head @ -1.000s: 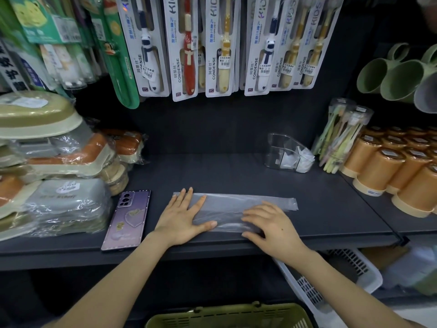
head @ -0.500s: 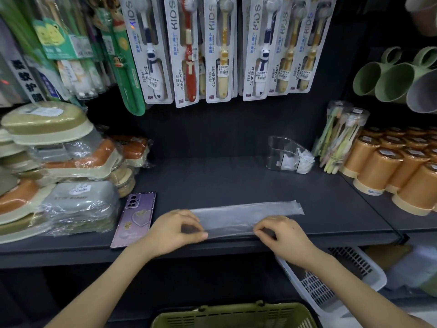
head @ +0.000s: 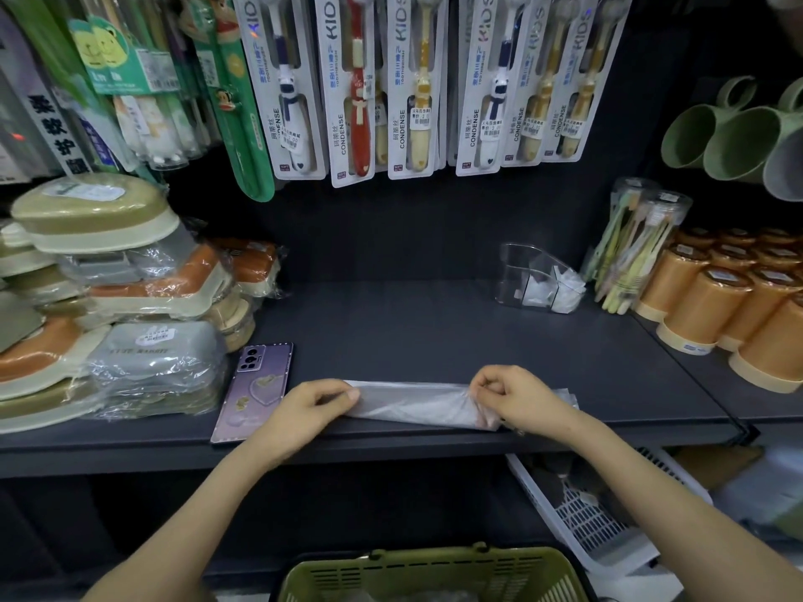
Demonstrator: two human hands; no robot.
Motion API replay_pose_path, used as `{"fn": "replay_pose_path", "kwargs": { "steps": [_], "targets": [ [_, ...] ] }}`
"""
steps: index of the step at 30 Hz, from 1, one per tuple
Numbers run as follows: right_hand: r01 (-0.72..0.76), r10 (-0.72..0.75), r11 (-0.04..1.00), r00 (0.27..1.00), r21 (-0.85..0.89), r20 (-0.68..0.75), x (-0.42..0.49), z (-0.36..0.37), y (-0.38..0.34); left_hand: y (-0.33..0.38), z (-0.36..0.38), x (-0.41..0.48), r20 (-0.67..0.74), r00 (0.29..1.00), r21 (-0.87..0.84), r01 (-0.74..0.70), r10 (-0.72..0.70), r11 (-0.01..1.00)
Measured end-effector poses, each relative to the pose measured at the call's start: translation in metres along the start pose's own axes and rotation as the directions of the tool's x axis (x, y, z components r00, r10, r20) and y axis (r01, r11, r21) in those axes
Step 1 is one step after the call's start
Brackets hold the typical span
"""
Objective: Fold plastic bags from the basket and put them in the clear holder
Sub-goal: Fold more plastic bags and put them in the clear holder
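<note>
Pinching the folded plastic bag (head: 417, 404) with curled fingers (head: 344, 395), my left hand (head: 304, 410) and right hand (head: 517, 397) hold it on the shelf (head: 434, 332).

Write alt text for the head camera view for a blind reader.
The left hand and right hand pinch a plastic bag, a flat strip on a dark shelf; a clear holder stands behind, a green basket below.
</note>
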State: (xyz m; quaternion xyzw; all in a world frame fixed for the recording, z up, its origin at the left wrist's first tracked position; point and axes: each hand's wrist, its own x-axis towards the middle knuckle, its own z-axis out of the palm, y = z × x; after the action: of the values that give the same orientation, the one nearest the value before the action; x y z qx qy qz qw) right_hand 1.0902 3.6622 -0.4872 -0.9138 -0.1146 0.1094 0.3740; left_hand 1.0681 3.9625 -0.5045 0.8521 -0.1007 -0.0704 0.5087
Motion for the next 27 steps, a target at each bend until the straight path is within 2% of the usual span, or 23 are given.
{"fn": "replay_pose_path", "kwargs": {
  "steps": [5,9,12,16,20,21,23,25,27],
  "targets": [
    [-0.059,0.052,0.971,0.998,0.23,0.035,0.0,-0.006,-0.006,-0.001,0.009,0.007,-0.225,0.966,-0.147,0.092,-0.124,0.985],
    [-0.122,0.113,0.951,0.992,0.284,0.047,0.002,-0.011,-0.005,0.001,0.013,0.012,-0.345,0.923,-0.163,0.118,-0.168,0.98],
    [-0.153,0.15,0.949,0.988,0.277,0.032,0.009,-0.007,-0.002,0.001,0.016,0.014,-0.41,0.898,-0.074,0.142,-0.16,0.987],
    [-0.179,0.184,0.969,0.983,0.173,-0.013,0.019,-0.001,0.001,0.002,0.018,0.018,-0.479,0.871,0.089,0.176,-0.112,0.98],
    [-0.191,0.195,0.979,0.98,0.076,-0.041,0.026,0.002,0.005,0.005,0.018,0.02,-0.511,0.85,0.322,0.324,-0.125,0.89],
    [-0.194,0.197,0.979,0.979,0.058,-0.046,0.027,0.003,0.005,0.006,0.018,0.02,-0.547,0.833,0.397,0.342,-0.079,0.851],
    [-0.196,0.197,0.98,0.979,0.016,-0.056,0.028,0.003,0.005,0.004,0.022,0.019,-0.547,0.823,0.621,0.278,0.151,0.732],
    [-0.199,0.197,0.98,0.978,-0.022,-0.065,0.029,0.004,0.004,0.005,0.033,0.017,-0.439,0.82,0.779,0.145,0.367,0.61],
    [-0.2,0.197,0.979,0.978,-0.042,-0.067,0.029,0.004,0.003,0.004,0.047,0.021,-0.305,0.85,0.804,-0.011,0.429,0.594]
  ]
}}
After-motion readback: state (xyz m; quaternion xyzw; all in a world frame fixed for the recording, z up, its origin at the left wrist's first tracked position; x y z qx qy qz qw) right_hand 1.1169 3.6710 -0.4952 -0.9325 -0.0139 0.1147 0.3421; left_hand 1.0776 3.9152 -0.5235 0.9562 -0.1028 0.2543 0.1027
